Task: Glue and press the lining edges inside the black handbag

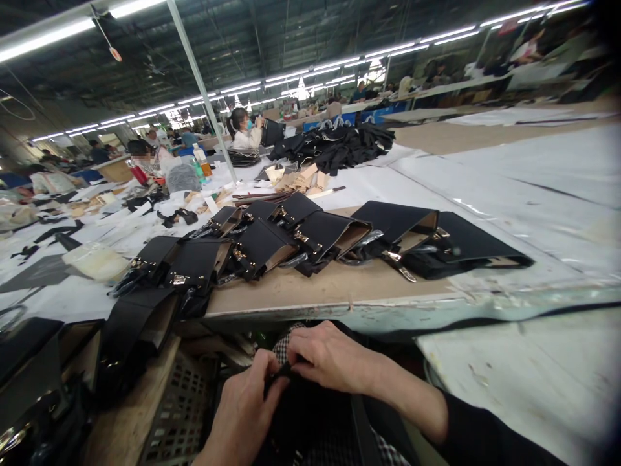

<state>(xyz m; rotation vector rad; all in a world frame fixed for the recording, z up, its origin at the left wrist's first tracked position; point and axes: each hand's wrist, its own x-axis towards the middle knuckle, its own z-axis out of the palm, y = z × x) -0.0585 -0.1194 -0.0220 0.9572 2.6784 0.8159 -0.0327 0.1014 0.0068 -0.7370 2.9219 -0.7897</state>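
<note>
Hands: left hand (245, 401) and right hand (334, 356), both closed in a thumb-and-finger pinch, fingertips nearly meeting.
Black piece (285, 371): gripped between the two sets of fingertips, low in front of the body, below the near edge of the worktop (388, 314). Most of it is lost in dark cloth; can't tell where it ends.
Key relation: piece sits right of the left fingertips, left of the right ones. Neither hand is nearer; both touch it.
Long axis: visible bit slants up from left hand to right; full axis hidden.
Approach: left hand from lower left, right forearm from lower right, back of hand up.
Checked cloth (287, 342): just beyond the fingertips, more lower down by the strap (363, 430).
Crate (180, 395): left of the left hand, apart, holes in its side.
Black bags (264, 244): spread on the worktop beyond both hands, apart from them; many lie on their sides, open ends mostly toward lower right, gold clasp (179, 280) on one.
Farther out: tan pieces (310, 176), then a black pile (334, 145).
Co-worker (246, 137): across the worktop, holding up a dark panel (273, 133).
</note>
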